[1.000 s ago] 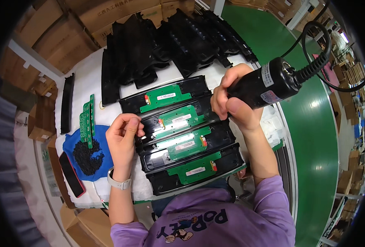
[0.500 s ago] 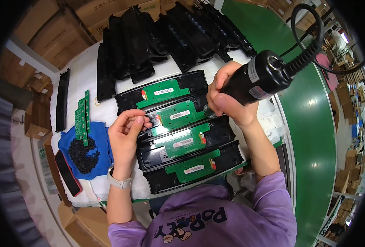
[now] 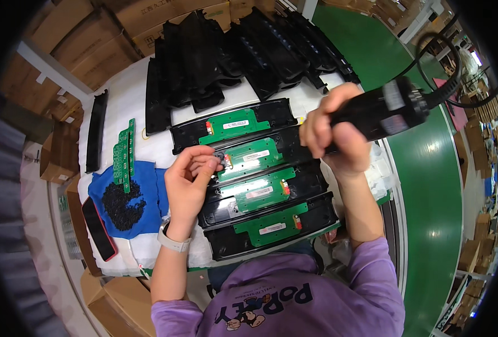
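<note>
The right hand's [image 3: 342, 147] fingers wrap around the narrower end of a corded black tool [image 3: 385, 113], whose thick body juts out beyond them to the right. It looks hard, smooth and top-heavy, so a full grip there should serve best, leaving the cable [image 3: 444, 91] free. The left hand's [image 3: 187, 182] fingers are curled, thumb close to index; whether they pinch anything small I cannot tell. Just right of those fingertips lies a green circuit board [image 3: 243, 162] on a black panel [image 3: 294, 147], probably light, stiff and fragile: better held by the panel's edges.
</note>
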A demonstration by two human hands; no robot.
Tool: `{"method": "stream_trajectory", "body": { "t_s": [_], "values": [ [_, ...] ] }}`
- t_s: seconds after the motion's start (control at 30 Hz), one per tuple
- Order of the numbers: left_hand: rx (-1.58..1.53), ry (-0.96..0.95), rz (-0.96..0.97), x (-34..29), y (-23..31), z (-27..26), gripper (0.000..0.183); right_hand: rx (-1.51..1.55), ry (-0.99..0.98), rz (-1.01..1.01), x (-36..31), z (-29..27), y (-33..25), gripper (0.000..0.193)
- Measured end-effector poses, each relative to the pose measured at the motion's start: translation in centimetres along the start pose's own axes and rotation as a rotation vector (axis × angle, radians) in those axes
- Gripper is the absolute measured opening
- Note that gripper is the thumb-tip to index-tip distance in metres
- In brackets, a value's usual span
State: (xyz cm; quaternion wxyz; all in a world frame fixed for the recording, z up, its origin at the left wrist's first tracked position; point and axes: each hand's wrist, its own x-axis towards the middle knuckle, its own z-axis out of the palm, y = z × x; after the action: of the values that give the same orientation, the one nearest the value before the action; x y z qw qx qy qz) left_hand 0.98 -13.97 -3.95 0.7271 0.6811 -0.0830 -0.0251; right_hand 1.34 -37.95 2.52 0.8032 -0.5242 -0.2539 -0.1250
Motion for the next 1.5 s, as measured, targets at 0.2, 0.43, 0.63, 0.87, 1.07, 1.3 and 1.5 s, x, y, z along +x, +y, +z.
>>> {"method": "stream_trajectory", "body": {
  "t_s": [0.2,0.43,0.63,0.87,1.07,1.3,1.5],
  "values": [
    [-0.101,-0.201,-0.083,-1.7,1.6,1.8,0.014,0.444,0.025,-0.154,0.3,0.2,-0.1,0.029],
    [-0.125,-0.288,-0.167,-1.6,1.8,2.4,0.015,0.483,0.144,-0.09,-0.2,1.0,0.6,0.028],
    [-0.161,-0.278,-0.196,-1.6,1.4,2.3,0.014,0.446,0.166,-0.05,0.0,1.6,0.8,0.032],
    [-0.329,-0.266,-0.297,-1.3,2.3,0.2,0.023,0.535,0.198,0.039,2.6,4.0,1.1,0.023],
    [0.918,0.363,0.301,-1.7,4.9,-5.9,0.028,0.005,-0.108,0.109,5.1,5.2,3.1,0.023],
    [1.766,0.489,-0.187,-6.3,3.8,-14.6,0.03,-0.116,-0.182,0.168,5.1,6.8,5.0,0.026],
    [1.583,0.489,-0.134,-5.8,3.1,-15.2,0.017,-0.097,-0.151,0.172,5.3,7.1,5.4,0.024]
  ]
}}
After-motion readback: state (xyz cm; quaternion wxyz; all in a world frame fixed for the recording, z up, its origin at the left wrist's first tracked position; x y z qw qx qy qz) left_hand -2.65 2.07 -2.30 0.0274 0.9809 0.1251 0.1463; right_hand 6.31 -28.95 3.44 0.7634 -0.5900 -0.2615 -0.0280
